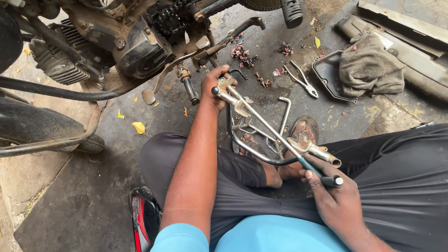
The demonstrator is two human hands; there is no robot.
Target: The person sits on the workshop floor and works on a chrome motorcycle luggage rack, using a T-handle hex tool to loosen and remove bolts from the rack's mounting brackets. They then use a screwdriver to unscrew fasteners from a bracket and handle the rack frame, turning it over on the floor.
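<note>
My left hand (213, 87) grips the far end of a chrome tubular metal frame (261, 122), a bent rack of rods and brackets that rests over my feet. My right hand (332, 196) holds the dark teal handle of a tool (316, 171), likely a screwdriver, whose tip meets a bracket on the frame's near end (311, 148). I sit low on the ground in dark trousers and sandals, with the frame between my knees.
A motorcycle's engine and footrest (135, 44) stand at the upper left, its tyre (32, 126) at the left. Pliers (303, 83) lie on the oily concrete beyond the frame. A grey rag (368, 67) sits on a black tray (326, 77) at upper right.
</note>
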